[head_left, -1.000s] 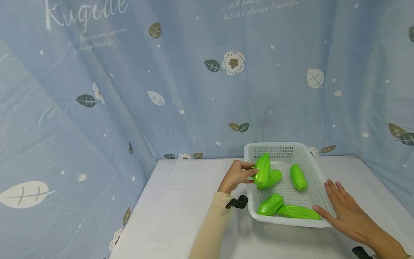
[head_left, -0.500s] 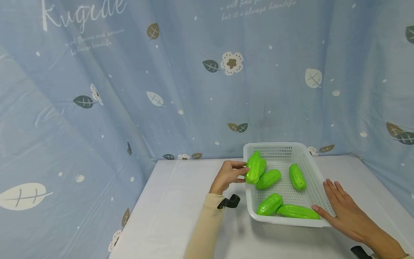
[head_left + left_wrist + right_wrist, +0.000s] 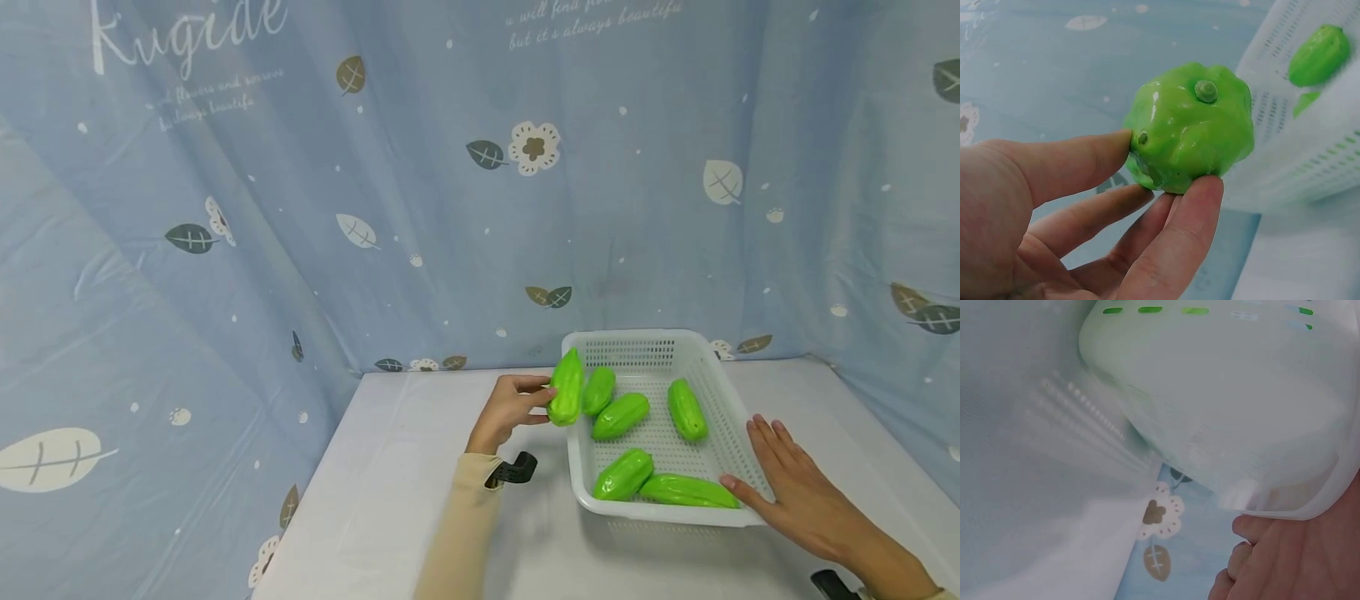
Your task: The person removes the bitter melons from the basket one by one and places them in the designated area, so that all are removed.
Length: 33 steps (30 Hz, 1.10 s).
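My left hand [image 3: 506, 408] pinches a glossy bright green gourd-like vegetable [image 3: 567, 388] between thumb and fingertips, just outside the basket's left rim. In the left wrist view its lumpy end with a small stub faces the camera, and the thumb and fingertips of the left hand [image 3: 1097, 219] press on its side. The white perforated basket [image 3: 731, 392] holds several similar green vegetables [image 3: 621, 416]. At the basket's right side my right hand [image 3: 810, 492] lies with its fingers straight, touching the rim. In the right wrist view part of the right hand [image 3: 1297, 556] shows beneath the basket's rim.
A white-covered table [image 3: 420, 467] extends to the left of the basket. Behind it hangs a blue curtain [image 3: 450, 208] with leaf and flower prints. Black wrist straps [image 3: 512, 470] are on both arms.
My left hand has moved left with the green vegetable, from above the basket to beyond its left rim. Another vegetable behind it has come into sight. The right hand has stayed at the basket.
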{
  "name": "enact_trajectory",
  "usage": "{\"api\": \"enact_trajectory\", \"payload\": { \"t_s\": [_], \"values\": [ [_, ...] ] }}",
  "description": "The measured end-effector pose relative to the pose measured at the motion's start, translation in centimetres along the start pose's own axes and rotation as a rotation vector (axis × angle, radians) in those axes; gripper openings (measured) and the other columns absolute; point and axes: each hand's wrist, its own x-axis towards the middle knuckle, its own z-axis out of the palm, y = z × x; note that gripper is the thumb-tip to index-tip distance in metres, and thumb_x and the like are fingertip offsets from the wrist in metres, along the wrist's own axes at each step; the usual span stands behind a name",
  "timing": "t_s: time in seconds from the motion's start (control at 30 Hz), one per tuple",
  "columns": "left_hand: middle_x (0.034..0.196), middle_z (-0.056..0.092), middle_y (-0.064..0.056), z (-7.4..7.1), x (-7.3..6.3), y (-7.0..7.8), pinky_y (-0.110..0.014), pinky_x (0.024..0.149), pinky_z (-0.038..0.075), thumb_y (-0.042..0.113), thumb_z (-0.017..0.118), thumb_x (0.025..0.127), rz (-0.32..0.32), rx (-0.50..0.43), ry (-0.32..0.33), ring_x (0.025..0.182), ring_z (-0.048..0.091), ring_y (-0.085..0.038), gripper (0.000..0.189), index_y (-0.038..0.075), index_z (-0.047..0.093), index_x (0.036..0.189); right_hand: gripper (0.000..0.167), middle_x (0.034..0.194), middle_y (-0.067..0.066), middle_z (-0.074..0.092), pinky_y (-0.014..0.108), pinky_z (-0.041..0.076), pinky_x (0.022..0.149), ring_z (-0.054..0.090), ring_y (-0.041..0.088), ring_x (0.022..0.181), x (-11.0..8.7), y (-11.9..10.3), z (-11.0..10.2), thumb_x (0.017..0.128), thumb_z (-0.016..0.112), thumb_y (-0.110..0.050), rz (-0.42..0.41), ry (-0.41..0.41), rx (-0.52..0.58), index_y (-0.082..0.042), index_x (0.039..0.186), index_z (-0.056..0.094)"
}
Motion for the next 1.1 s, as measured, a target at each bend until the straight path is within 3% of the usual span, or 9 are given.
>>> {"api": "enact_trajectory", "payload": {
  "t_s": [0.4,1.1],
  "values": [
    [0.122,0.07,-0.02,-2.5,-0.7,-0.9,-0.039,0.084,0.065,0.017,0.072,0.098,-0.022,0.005,0.074,0.103,0.074,-0.022,0.042,0.0,0.066,0.136,0.099,0.168,0.034,-0.009,0.045,-0.034,0.118,-0.025,0.045,0.156,0.1,0.2,0.0,0.106,0.051,-0.051,-0.012,0.002,0.018,0.011,0.161,-0.002],
    [0.128,0.067,-0.024,-6.0,-1.8,-3.9,-0.039,0.085,0.065,0.018,0.071,0.099,-0.077,0.021,0.161,0.1,0.073,-0.019,0.044,-0.003,0.064,0.137,0.1,0.169,0.034,-0.007,0.036,-0.035,0.116,-0.022,0.046,0.156,-0.1,0.4,0.4,0.105,0.052,-0.052,-0.013,0.014,0.009,0.011,0.161,-0.001]
  ]
}}
